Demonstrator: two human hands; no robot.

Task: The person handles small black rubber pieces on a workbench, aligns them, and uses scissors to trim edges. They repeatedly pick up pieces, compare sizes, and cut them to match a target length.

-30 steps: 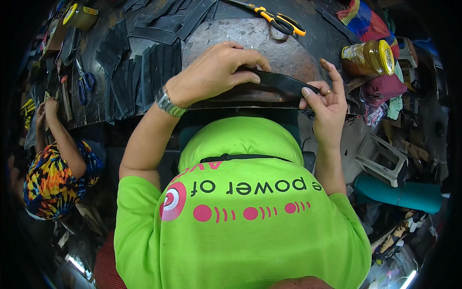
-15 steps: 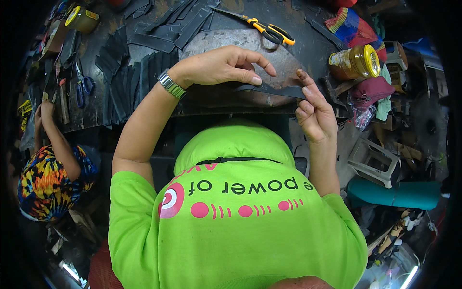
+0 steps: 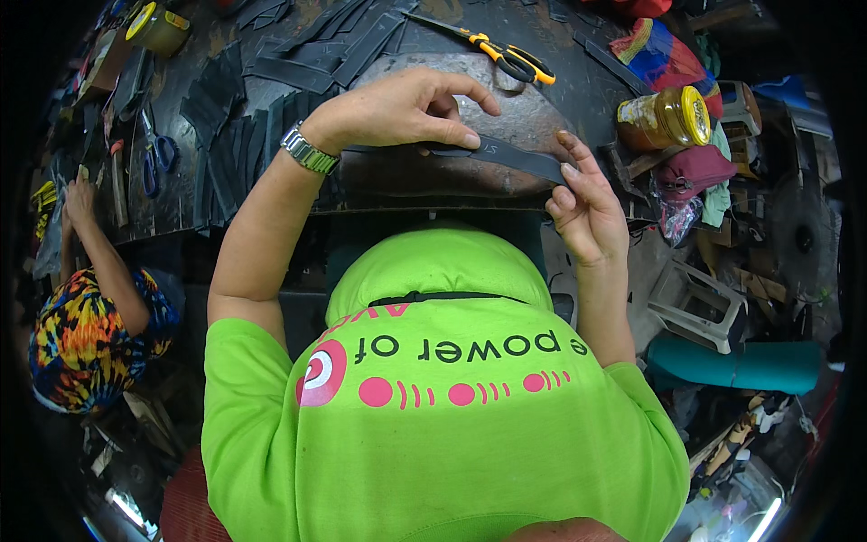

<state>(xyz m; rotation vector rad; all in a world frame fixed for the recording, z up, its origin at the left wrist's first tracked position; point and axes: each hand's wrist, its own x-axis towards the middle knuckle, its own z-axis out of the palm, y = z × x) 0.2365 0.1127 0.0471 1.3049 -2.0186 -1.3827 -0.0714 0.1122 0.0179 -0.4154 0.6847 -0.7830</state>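
A narrow black strip [image 3: 519, 161] of leather-like material stretches between my two hands, above the near edge of a smooth worn slab [image 3: 533, 117]. My left hand [image 3: 411, 113], with a metal watch at the wrist, presses its thumb on the strip's left part. Its index finger arches free above the slab, and the fingers under the strip are hidden. At the right end of the strip, my right hand [image 3: 591, 212] pinches it between thumb and fingers. Faint pale marks show on the strip's upper face.
Black strips [image 3: 239, 126] lie piled left and behind. Yellow-handled scissors [image 3: 510, 59] rest beyond the slab; blue-handled scissors [image 3: 158, 163] lie left. A yellow-lidded jar [image 3: 664, 117] and maroon pouch [image 3: 695, 172] stand right. Another person [image 3: 99, 307] works at far left.
The strip has turned flatter, showing more of its face and the pale marks. My left hand has shifted slightly left and away; my right hand has moved a little left.
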